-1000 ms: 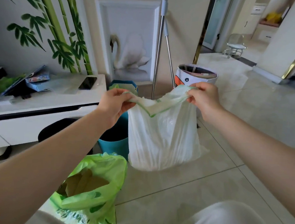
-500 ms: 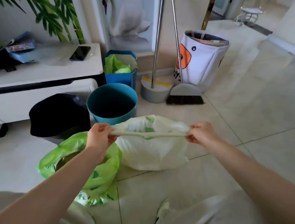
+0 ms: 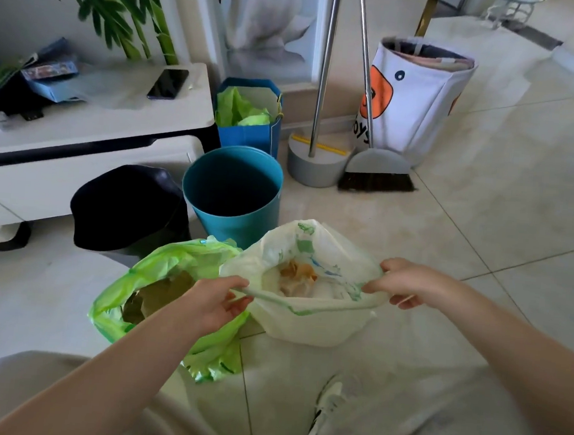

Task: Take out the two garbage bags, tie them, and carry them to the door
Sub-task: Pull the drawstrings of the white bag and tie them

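Observation:
A white garbage bag point(image 3: 308, 325) sits on the tiled floor with its mouth open, brownish waste showing inside. My left hand point(image 3: 215, 302) pinches the near rim of the white bag on its left side. My right hand point(image 3: 402, 283) grips the rim on its right side. The rim is stretched between both hands. A green garbage bag point(image 3: 172, 266) lies open on the floor just left of the white one, partly behind my left forearm, with brown paper inside.
A blue bin point(image 3: 232, 192) and a black bin point(image 3: 128, 208) stand behind the bags, by a white cabinet point(image 3: 90, 126) with a phone point(image 3: 168, 83). A blue paper bag point(image 3: 251, 135), broom point(image 3: 376, 176), dustpan stand point(image 3: 312, 161) and white fabric basket point(image 3: 418, 97) line the wall.
The white bag went from hanging in the air to resting on the floor. Both hands came down with it, and its mouth has spread open. My view has tilted down.

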`<state>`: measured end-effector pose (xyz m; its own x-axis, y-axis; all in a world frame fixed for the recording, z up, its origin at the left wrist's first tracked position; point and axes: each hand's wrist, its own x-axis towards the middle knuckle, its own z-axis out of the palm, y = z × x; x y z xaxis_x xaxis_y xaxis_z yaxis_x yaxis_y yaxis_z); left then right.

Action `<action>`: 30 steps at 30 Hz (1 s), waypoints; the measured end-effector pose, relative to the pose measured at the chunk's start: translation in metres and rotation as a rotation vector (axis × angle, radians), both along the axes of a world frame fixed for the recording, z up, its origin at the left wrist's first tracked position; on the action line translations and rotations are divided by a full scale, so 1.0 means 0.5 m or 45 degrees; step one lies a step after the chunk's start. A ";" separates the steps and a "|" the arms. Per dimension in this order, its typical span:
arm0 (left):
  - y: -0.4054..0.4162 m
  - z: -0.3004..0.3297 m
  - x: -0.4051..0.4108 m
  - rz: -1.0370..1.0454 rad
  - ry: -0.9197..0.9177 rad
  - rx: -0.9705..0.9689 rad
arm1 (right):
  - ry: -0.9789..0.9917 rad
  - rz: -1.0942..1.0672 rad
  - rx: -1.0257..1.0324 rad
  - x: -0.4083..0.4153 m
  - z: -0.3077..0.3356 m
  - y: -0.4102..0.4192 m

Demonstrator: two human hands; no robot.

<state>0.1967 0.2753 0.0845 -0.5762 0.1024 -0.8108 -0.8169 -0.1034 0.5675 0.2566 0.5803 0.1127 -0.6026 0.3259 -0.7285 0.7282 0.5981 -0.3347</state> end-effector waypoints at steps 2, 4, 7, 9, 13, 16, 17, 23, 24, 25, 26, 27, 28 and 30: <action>0.008 -0.004 0.014 -0.085 -0.140 0.044 | 0.070 -0.005 0.013 -0.011 -0.004 0.004; 0.013 -0.008 0.029 -0.217 -0.273 0.013 | 0.125 -0.006 0.025 -0.021 -0.010 0.005; 0.034 -0.018 0.063 -0.533 -0.409 -0.063 | 0.178 -0.034 0.026 -0.046 -0.019 0.000; 0.059 -0.027 0.084 -0.637 -0.413 -0.008 | 0.263 -0.018 0.025 -0.071 -0.022 -0.008; 0.110 -0.038 0.105 -0.681 -0.363 0.083 | 0.363 0.054 0.063 -0.127 -0.024 -0.024; 0.127 -0.054 0.120 -0.728 -0.258 -0.002 | 0.357 0.110 0.118 -0.162 -0.029 -0.031; 0.128 -0.061 0.123 -0.713 -0.222 -0.035 | 0.380 0.140 0.151 -0.176 -0.033 -0.033; 0.123 -0.062 0.100 -0.583 -0.119 -0.056 | 0.318 0.185 0.200 -0.217 -0.064 -0.033; 0.121 -0.061 0.096 -0.595 -0.102 -0.070 | 0.251 0.169 0.170 -0.218 -0.068 -0.035; 0.119 -0.060 0.093 -0.607 -0.088 -0.086 | 0.197 0.133 0.141 -0.219 -0.073 -0.037; 0.118 -0.059 0.092 -0.622 -0.078 -0.101 | 0.155 0.071 0.079 -0.219 -0.075 -0.043; 0.117 -0.058 0.092 -0.640 -0.072 -0.108 | 0.148 0.004 -0.010 -0.220 -0.082 -0.046; 0.116 -0.056 0.092 -0.664 -0.069 -0.108 | 0.143 -0.078 -0.122 -0.222 -0.085 -0.052; 0.116 -0.049 0.094 -0.742 -0.065 -0.093 | 0.173 -0.205 -0.292 -0.233 -0.089 -0.060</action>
<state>0.2437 0.3331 0.0600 -0.4018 0.3334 -0.8529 -0.7536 0.4087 0.5148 0.1403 0.5505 0.0684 -0.6532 0.2619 -0.7104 0.7470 0.3763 -0.5481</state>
